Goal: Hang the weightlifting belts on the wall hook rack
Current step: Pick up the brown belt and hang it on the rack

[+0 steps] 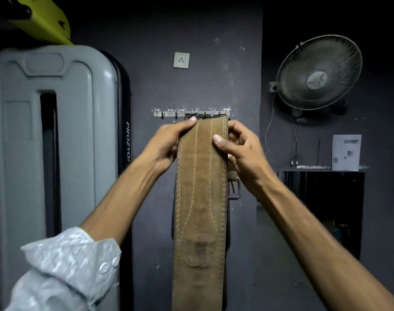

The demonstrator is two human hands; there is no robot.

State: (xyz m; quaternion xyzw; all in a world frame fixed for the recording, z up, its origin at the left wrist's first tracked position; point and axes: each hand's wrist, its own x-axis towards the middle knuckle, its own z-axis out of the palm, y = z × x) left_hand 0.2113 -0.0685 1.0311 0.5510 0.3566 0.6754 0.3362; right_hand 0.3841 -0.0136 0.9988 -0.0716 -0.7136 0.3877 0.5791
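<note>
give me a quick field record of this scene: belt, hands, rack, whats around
belt: brown belt, stitched, hanging upright, top edge at the rack
left: left hand grips the belt's left edge near the top, thumb on the front
right: right hand grips the right edge, thumb on the front
rack: hook rack on the dark wall, its left hooks bare
hooked yet: cannot tell, the belt covers those hooks
around: wall fan at right, socket above, grey machine cover at left
</note>
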